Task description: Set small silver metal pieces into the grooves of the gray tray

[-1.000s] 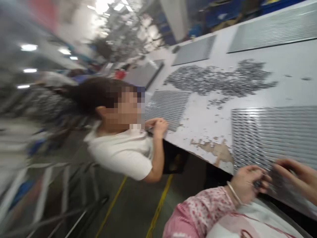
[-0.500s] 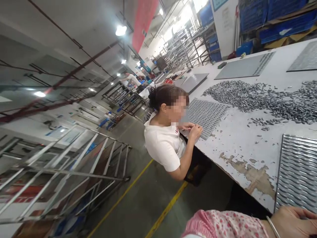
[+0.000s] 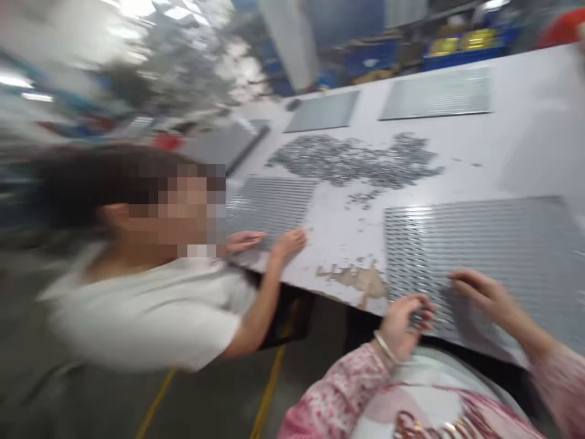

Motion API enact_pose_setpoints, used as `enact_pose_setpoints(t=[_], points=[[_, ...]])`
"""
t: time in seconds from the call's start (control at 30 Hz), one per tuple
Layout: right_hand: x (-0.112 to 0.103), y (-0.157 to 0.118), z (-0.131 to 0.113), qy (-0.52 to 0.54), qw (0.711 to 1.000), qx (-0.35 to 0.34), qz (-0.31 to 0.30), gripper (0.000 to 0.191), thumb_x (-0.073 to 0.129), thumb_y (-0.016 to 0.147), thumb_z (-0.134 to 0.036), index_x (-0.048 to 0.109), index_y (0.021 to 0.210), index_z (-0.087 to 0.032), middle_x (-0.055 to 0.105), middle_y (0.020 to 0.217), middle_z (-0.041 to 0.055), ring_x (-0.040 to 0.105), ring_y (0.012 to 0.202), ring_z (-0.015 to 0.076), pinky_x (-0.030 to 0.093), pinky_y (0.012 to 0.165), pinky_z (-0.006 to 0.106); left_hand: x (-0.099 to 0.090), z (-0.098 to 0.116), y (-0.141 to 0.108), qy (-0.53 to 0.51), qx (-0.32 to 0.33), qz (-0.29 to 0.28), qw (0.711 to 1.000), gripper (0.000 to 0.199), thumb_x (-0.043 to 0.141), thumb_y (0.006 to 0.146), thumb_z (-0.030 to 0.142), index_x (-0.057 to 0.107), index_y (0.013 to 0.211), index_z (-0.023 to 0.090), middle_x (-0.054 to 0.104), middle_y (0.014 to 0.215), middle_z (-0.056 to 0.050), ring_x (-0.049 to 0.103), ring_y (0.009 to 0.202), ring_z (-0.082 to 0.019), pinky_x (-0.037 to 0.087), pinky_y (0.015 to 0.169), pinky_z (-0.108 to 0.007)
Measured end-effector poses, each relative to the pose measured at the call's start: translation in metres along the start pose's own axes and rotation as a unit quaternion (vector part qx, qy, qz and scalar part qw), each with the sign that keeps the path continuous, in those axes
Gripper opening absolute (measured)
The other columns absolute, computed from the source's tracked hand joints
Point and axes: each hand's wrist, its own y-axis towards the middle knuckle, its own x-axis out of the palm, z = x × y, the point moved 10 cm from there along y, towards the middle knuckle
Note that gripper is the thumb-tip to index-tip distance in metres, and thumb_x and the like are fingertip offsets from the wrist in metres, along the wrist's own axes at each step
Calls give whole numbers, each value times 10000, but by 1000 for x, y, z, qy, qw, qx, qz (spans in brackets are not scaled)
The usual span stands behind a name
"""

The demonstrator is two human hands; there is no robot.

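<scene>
My left hand (image 3: 404, 326), a pale bangle at its wrist, is curled around several small dark metal pieces (image 3: 417, 317) at the near left edge of a grey panel (image 3: 484, 228). Rows of shiny raised shapes cover the panel's left part; blur hides finer detail. Over the panel's middle reaches my right hand (image 3: 487, 299), its fingertips drawn together; anything between them is too blurred to see. Beyond the panel, a pile of small grey metal pieces (image 3: 351, 160) is spread on the white table (image 3: 340, 219).
On my left, a co-worker in a white shirt (image 3: 150, 311) has both hands at another grey panel (image 3: 278, 198). Further panels (image 3: 436, 94) lie along the table's far side. Blue crates (image 3: 370, 58) stand behind. The table's near edge has a peeled brown patch (image 3: 361, 280).
My view has swung right and down toward the table. Both my hands and the whole near panel now show; earlier only one hand was visible at the lower right corner.
</scene>
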Motion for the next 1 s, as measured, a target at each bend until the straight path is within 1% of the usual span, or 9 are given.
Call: enact_pose_setpoints(t=[0.07,0.1,0.2,0.3,0.47,0.6,0.77,0.9,1.0], points=[[-22,-15,6,-37,998,39,-39,65,574,849,-251,638,850,-236,659,786,58,589,699,164,469,644,305,-2,1,4,12,-29,-12,999,151,667,705,196,683,847,144,638,773,-52,523,629,-84,370,515,-171],[-25,-16,7,-47,996,54,-61,64,572,833,-243,632,823,-222,645,730,35,572,655,164,451,614,307,-4,0,9,21,-41,-13,999,156,682,699,190,680,847,141,632,757,-43,515,610,-79,373,498,-161],[-29,-6,2,-65,994,64,-57,109,535,831,-229,617,778,-180,588,662,-12,511,604,122,401,573,249,-7,-6,19,42,-65,-33,996,236,734,660,220,662,870,139,598,703,-17,473,531,-50,341,437,-139],[-22,2,-9,-96,993,33,-58,108,532,828,-177,609,754,-161,577,685,-10,499,647,114,383,610,232,-5,-9,17,58,-61,-53,995,291,734,669,258,648,917,133,577,696,-8,439,497,-31,320,420,-134],[-12,4,-16,-158,985,-1,-63,79,556,836,-149,614,784,-164,599,725,7,507,710,132,375,666,242,0,-5,13,65,-49,-58,995,310,702,693,221,619,980,139,602,765,-28,499,583,-59,389,500,-158],[-2,8,-13,-208,975,-18,-73,67,560,845,-156,609,802,-169,616,767,15,508,746,146,374,697,254,1,-5,13,71,-49,-58,995,254,705,694,237,583,905,167,600,738,-11,495,565,-61,375,488,-158],[5,11,-14,-282,957,-37,-64,99,518,870,-174,593,805,-173,594,793,44,491,785,171,382,745,282,-2,-3,15,88,-29,-53,994,220,730,666,227,605,831,152,607,774,-23,489,587,-61,373,485,-159],[2,13,-14,-267,962,-28,-53,81,520,850,-151,577,795,-170,577,791,43,486,796,170,389,764,290,-4,-1,18,83,-12,-42,996,264,761,633,227,615,839,148,608,756,-16,478,580,-55,365,478,-154],[-2,9,-21,-158,986,-12,-59,80,534,847,-176,578,781,-162,566,756,22,493,751,147,400,718,269,-4,0,19,66,-14,-19,998,305,780,614,248,582,827,156,611,710,-7,462,538,-46,342,455,-144]])
